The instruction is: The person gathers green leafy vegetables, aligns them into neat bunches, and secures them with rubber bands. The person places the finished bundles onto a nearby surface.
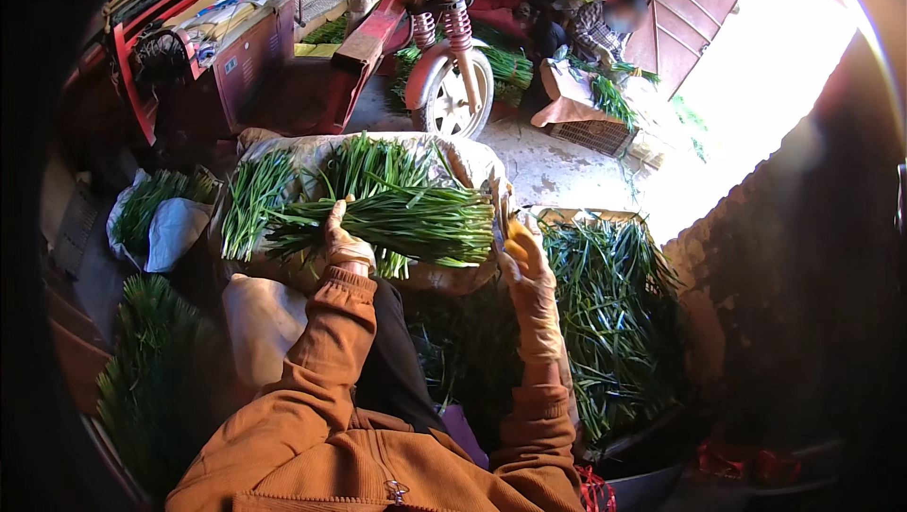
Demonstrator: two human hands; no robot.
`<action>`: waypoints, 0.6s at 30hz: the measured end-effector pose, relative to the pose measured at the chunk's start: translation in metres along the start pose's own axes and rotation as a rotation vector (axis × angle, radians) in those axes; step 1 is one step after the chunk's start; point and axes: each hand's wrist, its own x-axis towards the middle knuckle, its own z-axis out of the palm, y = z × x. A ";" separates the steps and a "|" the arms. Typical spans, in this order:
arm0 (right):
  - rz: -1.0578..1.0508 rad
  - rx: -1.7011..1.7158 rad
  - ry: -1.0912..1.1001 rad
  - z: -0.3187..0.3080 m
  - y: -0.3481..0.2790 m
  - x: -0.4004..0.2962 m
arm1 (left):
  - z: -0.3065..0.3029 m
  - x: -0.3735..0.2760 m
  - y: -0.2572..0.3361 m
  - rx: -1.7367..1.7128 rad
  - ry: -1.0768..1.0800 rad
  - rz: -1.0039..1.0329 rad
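Note:
My left hand [346, 239], in a thin pale glove, grips a bundle of long green leafy stalks [425, 225] lying sideways, its even ends to the right. My right hand [528, 264], also gloved, is beside those even ends, its fingers around a yellow-handled tool [519, 239] with a flat upright part; the tool's kind is unclear. More stalks [255, 204] lie in separate piles on a cloth-covered surface [468, 151] beneath and behind the bundle.
Loose green leaves [609, 313] fill a crate at right. Further greens [159, 211] lie in white wrapping at left, with a large bunch [149, 342] below. A red three-wheeled vehicle [368, 34] stands ahead. At back right, a person [599, 30] sits by more greens near a metal door [684, 12].

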 end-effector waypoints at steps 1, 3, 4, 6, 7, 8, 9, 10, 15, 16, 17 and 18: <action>-0.012 -0.066 -0.024 0.010 -0.013 0.002 | 0.010 -0.010 -0.006 -0.004 0.015 -0.018; -0.556 -0.658 -0.085 0.022 0.018 0.003 | 0.008 -0.008 -0.006 -0.002 -0.033 0.014; -0.337 -0.502 -0.209 0.024 0.011 -0.009 | 0.004 -0.003 0.000 0.013 -0.057 0.026; 0.095 -0.168 -0.350 0.018 -0.009 -0.039 | 0.011 -0.011 0.006 0.024 -0.068 0.000; 0.313 0.021 -0.368 0.015 -0.017 -0.049 | 0.011 -0.014 0.006 0.040 -0.080 0.032; 0.365 -0.083 -0.379 0.007 -0.013 -0.049 | 0.010 -0.016 0.007 0.056 -0.092 0.064; 0.334 -0.154 -0.388 -0.005 -0.006 -0.046 | 0.012 -0.019 0.006 0.080 -0.112 0.083; 0.343 -0.214 -0.352 -0.013 -0.003 -0.042 | 0.014 -0.024 0.009 0.096 -0.139 0.123; 0.138 0.142 -0.088 -0.029 -0.012 -0.024 | 0.021 -0.036 0.014 0.100 -0.125 0.096; 0.112 0.041 -0.021 -0.027 -0.015 -0.016 | 0.023 -0.038 0.012 0.100 -0.157 0.091; 0.063 0.129 0.042 -0.015 -0.016 -0.009 | 0.026 -0.042 0.011 0.098 -0.154 0.066; 0.027 -0.100 -0.027 -0.007 -0.017 -0.001 | 0.026 -0.044 0.010 0.118 -0.147 0.095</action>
